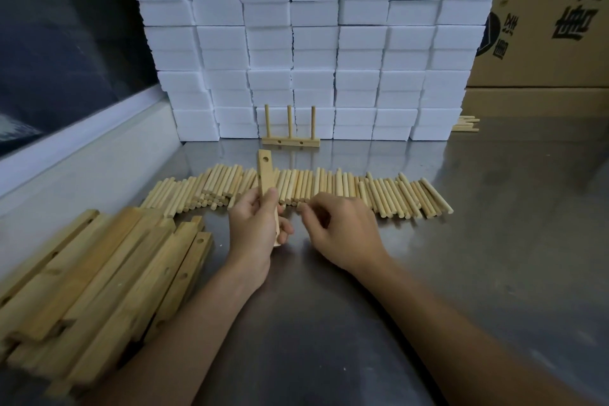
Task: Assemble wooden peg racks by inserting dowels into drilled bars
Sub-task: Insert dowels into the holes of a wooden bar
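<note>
My left hand [255, 227] grips a drilled wooden bar [265, 171], held nearly upright with a hole showing near its top end. My right hand [339, 229] hovers at the near edge of a long row of dowels [389, 196], its fingers curled and pinching at the dowel ends; whether a dowel is between them is hidden. A finished peg rack [290, 142] with three upright dowels stands behind the row. A pile of drilled bars [99, 273] lies at the lower left.
A wall of stacked white foam blocks [313, 43] fills the back of the steel table [478, 257]. Cardboard boxes [553, 26] stand at the back right, with a few loose dowels [466, 124] beside them. A raised ledge [82, 155] runs along the left.
</note>
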### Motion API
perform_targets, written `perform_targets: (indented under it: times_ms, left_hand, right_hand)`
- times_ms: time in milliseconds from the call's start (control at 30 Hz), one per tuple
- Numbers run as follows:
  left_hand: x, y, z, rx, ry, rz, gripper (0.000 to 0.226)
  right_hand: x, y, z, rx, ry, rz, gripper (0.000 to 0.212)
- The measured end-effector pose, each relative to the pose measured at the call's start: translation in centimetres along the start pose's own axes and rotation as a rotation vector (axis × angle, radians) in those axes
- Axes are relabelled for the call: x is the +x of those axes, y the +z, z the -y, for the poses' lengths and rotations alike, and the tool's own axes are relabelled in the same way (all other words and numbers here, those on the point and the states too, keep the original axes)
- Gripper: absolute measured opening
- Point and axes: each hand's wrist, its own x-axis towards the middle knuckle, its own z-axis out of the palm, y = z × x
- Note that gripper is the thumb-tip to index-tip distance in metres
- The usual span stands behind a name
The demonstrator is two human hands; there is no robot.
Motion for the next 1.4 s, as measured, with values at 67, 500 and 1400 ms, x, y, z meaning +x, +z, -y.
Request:
perform_targets:
  times_ms: [67,500,1400]
  left_hand:
    - [0.0,-0.1,0.0,0.001,-0.005,0.0,0.014]
    - [-0.2,-0.3,-0.3,-0.066,-0.041,0.072,0.011]
    - [-0.1,-0.4,-0.3,-0.097,-0.072,0.12,0.01]
  right_hand:
    - [0.3,0.1,-0.4,-0.072,0.125,-0.095,0.022]
    - [0.1,-0.7,-2.0,-0.452,0.415,-0.016,0.029]
    - [0.2,-1.0,-1.5,-0.153,0.359,-0.094,0.073]
